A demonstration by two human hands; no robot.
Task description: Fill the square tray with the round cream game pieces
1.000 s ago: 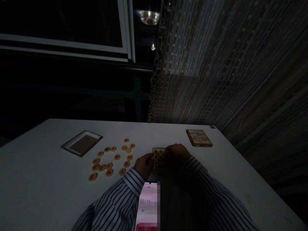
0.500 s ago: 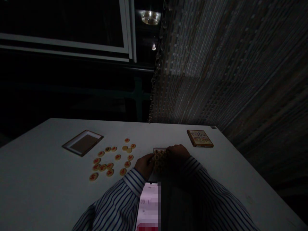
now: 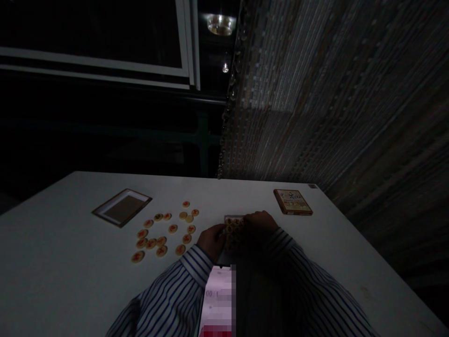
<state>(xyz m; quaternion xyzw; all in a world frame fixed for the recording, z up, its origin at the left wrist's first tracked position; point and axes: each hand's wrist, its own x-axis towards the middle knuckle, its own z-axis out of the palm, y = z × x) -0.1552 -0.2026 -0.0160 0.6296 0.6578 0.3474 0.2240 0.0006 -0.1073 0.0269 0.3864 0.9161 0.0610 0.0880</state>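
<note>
A small open box (image 3: 233, 217) with rows of round Chinese chess pieces (image 3: 234, 234) in it lies in front of me. My left hand (image 3: 212, 239) grips its left side, fingers curled at the edge. Over the right side is my right hand (image 3: 260, 223), closed at the far right corner; deep shadow hides its fingertips. Left of the box, several loose Chinese chess pieces (image 3: 161, 241) are scattered on the white table, most with red characters and a couple with plain faces up.
At the far left of the table (image 3: 70, 262) lies an open, shallow box part (image 3: 121, 209). A closed, printed box (image 3: 293, 201) rests at the far right. A lit phone (image 3: 216, 299) is below my hands. A string curtain (image 3: 280, 117) hangs behind the table.
The whole view has shifted very slightly. Both hands keep their places on the box, and the loose pieces lie as before.
</note>
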